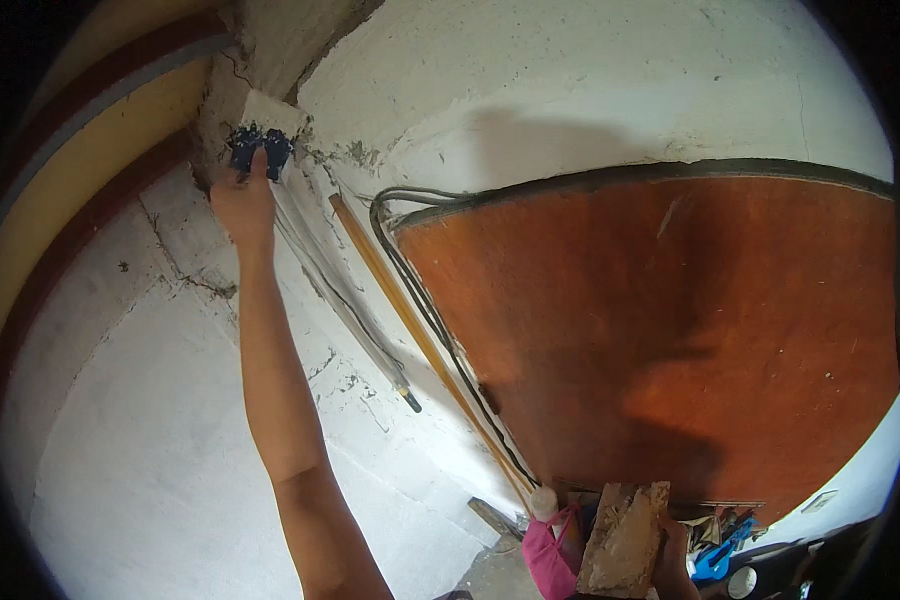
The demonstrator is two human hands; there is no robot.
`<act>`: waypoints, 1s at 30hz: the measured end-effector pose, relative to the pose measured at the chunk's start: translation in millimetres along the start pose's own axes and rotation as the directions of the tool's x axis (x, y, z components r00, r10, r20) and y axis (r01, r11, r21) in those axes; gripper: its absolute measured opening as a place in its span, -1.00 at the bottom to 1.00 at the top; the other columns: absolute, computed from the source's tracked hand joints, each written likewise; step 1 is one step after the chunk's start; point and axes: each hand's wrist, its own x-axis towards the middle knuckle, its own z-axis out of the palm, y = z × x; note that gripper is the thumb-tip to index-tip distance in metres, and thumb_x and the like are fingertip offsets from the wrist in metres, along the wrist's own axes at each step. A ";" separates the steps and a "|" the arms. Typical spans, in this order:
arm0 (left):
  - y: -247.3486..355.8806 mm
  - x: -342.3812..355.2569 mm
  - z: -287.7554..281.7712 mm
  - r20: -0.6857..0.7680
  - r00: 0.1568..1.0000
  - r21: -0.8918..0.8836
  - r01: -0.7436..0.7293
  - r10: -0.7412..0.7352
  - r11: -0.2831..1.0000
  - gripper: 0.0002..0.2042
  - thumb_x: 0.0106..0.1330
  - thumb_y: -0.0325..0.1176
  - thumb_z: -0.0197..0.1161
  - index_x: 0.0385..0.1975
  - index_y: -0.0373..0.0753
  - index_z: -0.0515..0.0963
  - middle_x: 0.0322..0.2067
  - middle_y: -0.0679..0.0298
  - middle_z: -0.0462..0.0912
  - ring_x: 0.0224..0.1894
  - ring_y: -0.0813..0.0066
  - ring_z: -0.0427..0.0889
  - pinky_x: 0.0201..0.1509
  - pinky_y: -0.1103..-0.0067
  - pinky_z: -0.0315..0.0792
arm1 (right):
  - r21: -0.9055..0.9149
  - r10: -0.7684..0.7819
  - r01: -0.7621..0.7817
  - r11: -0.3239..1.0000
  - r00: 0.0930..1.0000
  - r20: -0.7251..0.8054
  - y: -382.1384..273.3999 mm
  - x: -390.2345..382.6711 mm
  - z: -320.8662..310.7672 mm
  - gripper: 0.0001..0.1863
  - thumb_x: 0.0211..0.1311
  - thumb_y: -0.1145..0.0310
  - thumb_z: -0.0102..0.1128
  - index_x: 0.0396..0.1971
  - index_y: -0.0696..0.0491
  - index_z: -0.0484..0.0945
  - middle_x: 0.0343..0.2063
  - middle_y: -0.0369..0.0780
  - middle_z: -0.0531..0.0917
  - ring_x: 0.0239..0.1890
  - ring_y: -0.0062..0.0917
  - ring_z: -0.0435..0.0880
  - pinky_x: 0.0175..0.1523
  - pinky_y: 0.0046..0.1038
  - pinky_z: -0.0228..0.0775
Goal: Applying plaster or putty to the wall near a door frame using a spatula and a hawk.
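Observation:
My left arm stretches up to the corner where the white walls meet the ceiling. There my left hand is closed on a dark blue scraper, thumb flat against it. Pale plaster clings to the scraper, and its far edge is against the wall near a rough, cracked patch. Low on the right, my right hand grips a flat rectangular board by its right edge. Pale, crusted plaster covers the board's face. Most of that hand's fingers are hidden behind the board.
A large reddish-brown panel fills the right side. Along its left edge run black cables and a wooden strip; a grey conduit lies beside them. Below are a pink cloth bag and a blue object among clutter.

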 end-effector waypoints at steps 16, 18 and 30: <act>-5.0 -17.7 4.9 -0.160 0.983 -0.017 0.084 -0.085 0.996 -0.72 0.18 -0.27 0.32 -0.42 -0.45 0.60 -0.52 0.10 0.66 -0.49 0.44 0.56 -0.36 0.52 0.38 | -0.024 -0.009 0.010 1.000 1.000 0.026 -2.7 -3.6 6.4 -0.56 0.17 0.12 -0.05 -0.07 0.13 0.47 -0.20 -0.19 0.60 -0.19 -0.40 0.57 -0.04 -0.36 0.42; -5.8 -16.5 3.1 -0.096 0.995 0.079 0.022 -0.014 0.997 -0.71 0.18 -0.26 0.32 -0.45 -0.45 0.59 -0.54 0.09 0.64 -0.51 0.44 0.54 -0.38 0.51 0.37 | 0.017 0.014 -0.014 1.000 1.000 -0.003 -2.7 -3.5 6.6 -0.58 0.16 0.16 -0.03 -0.09 0.15 0.47 -0.22 -0.17 0.60 -0.20 -0.39 0.57 -0.07 -0.35 0.43; -20.1 -12.4 3.0 -0.028 1.000 0.058 0.014 -0.012 0.998 -0.63 0.18 -0.20 0.33 -0.64 -0.44 0.49 -0.66 0.14 0.55 -0.57 0.46 0.45 -0.46 0.47 0.31 | 0.014 0.019 -0.019 1.000 0.999 0.029 -8.6 -9.8 16.6 -0.54 0.13 0.16 0.00 -0.04 0.14 0.46 -0.18 -0.19 0.62 -0.17 -0.39 0.58 0.00 -0.36 0.42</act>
